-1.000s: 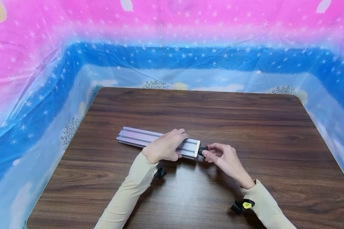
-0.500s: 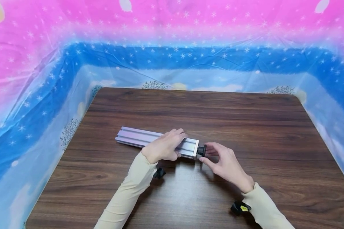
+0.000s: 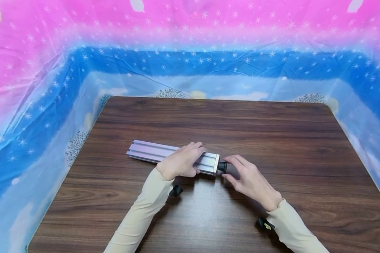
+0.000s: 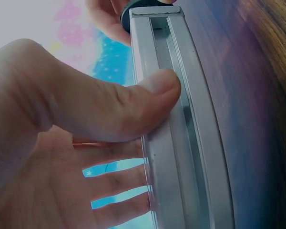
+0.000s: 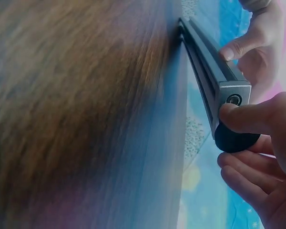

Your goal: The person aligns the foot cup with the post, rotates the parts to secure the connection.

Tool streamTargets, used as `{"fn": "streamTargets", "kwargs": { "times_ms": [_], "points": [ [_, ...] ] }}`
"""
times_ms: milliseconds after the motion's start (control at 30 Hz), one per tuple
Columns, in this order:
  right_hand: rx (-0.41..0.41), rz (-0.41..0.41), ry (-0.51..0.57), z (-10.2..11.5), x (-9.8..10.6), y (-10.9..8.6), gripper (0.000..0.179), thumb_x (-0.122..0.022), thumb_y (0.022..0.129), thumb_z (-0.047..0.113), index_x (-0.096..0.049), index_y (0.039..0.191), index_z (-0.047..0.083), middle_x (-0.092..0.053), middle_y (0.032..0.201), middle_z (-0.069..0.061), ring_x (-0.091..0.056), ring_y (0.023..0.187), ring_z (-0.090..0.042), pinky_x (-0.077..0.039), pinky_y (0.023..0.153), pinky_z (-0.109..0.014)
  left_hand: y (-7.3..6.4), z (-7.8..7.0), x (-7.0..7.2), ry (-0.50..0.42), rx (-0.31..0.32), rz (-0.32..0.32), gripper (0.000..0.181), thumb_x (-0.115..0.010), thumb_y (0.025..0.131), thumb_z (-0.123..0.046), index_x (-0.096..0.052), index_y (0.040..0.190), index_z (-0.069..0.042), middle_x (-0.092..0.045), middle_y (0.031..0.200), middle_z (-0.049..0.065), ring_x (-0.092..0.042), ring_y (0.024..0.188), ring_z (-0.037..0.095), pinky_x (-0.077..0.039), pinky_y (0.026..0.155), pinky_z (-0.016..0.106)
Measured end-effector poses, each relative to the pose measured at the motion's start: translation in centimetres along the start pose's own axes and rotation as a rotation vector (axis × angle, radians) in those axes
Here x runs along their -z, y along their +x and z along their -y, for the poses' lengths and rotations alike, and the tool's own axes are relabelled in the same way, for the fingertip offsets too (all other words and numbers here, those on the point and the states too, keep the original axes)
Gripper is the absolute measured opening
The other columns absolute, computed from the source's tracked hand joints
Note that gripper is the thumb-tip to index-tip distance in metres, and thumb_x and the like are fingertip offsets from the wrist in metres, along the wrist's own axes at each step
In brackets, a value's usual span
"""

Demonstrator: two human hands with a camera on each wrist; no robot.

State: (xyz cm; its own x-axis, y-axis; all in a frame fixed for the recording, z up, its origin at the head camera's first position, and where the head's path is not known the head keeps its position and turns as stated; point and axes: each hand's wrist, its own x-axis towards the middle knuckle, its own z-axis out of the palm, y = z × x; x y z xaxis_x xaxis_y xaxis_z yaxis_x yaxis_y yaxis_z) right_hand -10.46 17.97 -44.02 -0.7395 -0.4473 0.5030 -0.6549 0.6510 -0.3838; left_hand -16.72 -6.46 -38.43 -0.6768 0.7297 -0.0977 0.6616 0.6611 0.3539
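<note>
A silver slotted aluminium profile (image 3: pixel 155 149) lies slanted on the wooden table, its right end capped by a metal end plate (image 3: pixel 216 165). My left hand (image 3: pixel 182 161) grips the profile near that end; in the left wrist view the thumb presses on one slotted side and the fingers reach the opposite side. Out of the end plate sticks a short black round knob (image 3: pixel 222 167). My right hand (image 3: pixel 251 181) pinches this knob, thumb on the near side and fingers on the far side. In the right wrist view, a round hole (image 5: pixel 234 99) shows in the plate beside the thumb.
The brown wood-grain table (image 3: pixel 240 130) extends around the profile on every side. A pink and blue snowflake cloth (image 3: pixel 193 63) hangs behind and beside it. Black wrist devices (image 3: pixel 176 190) sit below both sleeves.
My right hand held the knob, loosened with thumb and fingers spread apart, and now has them at the knob's rim again. The left hand and the profile stay nearly in place.
</note>
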Motion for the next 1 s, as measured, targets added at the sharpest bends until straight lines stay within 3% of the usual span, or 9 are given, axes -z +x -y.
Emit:
{"fn": "streamTargets", "kwargs": {
  "times_ms": [267,467,833,1000],
  "points": [
    [-0.083,0.027,-0.021,-0.2,-0.2,0.8,0.042,-0.084,0.071,0.004,-0.067,0.109,-0.002,-0.071,0.102,-0.013,-0.071,0.088,-0.025,-0.058,0.074,-0.039,0.5,0.2,-0.5,0.032,-0.012,-0.010,0.055,-0.078,0.074,-0.007,-0.061,0.126,0.001,-0.058,0.114,0.010,-0.056,0.103,0.026,-0.050,0.093,0.040],
    [-0.162,0.098,-0.012,-0.3,-0.2,1.8,0.040,-0.084,0.067,-0.001,-0.069,0.104,-0.001,-0.072,0.096,-0.012,-0.066,0.078,-0.020,-0.056,0.068,-0.036,0.7,0.3,-1.1,0.069,-0.013,-0.030,0.050,-0.078,0.075,-0.009,-0.061,0.121,0.000,-0.054,0.104,0.009,-0.050,0.093,0.024,-0.048,0.084,0.039],
    [-0.266,0.218,0.045,-0.9,-0.5,3.9,0.040,-0.083,0.067,-0.003,-0.070,0.104,0.002,-0.075,0.099,-0.012,-0.071,0.083,-0.020,-0.058,0.074,-0.038,0.1,0.4,-1.9,0.101,0.047,-0.064,0.035,-0.079,0.080,-0.012,-0.059,0.107,-0.004,-0.054,0.102,0.009,-0.053,0.094,0.028,-0.049,0.083,0.042],
    [-0.294,0.223,0.068,-1.2,-0.2,4.4,0.041,-0.083,0.068,-0.004,-0.070,0.107,0.001,-0.075,0.099,-0.013,-0.072,0.083,-0.021,-0.058,0.074,-0.039,0.3,0.4,-1.6,0.124,0.053,-0.055,0.046,-0.078,0.084,-0.017,-0.058,0.122,-0.002,-0.055,0.109,0.010,-0.054,0.098,0.030,-0.049,0.086,0.043]
  ]
}}
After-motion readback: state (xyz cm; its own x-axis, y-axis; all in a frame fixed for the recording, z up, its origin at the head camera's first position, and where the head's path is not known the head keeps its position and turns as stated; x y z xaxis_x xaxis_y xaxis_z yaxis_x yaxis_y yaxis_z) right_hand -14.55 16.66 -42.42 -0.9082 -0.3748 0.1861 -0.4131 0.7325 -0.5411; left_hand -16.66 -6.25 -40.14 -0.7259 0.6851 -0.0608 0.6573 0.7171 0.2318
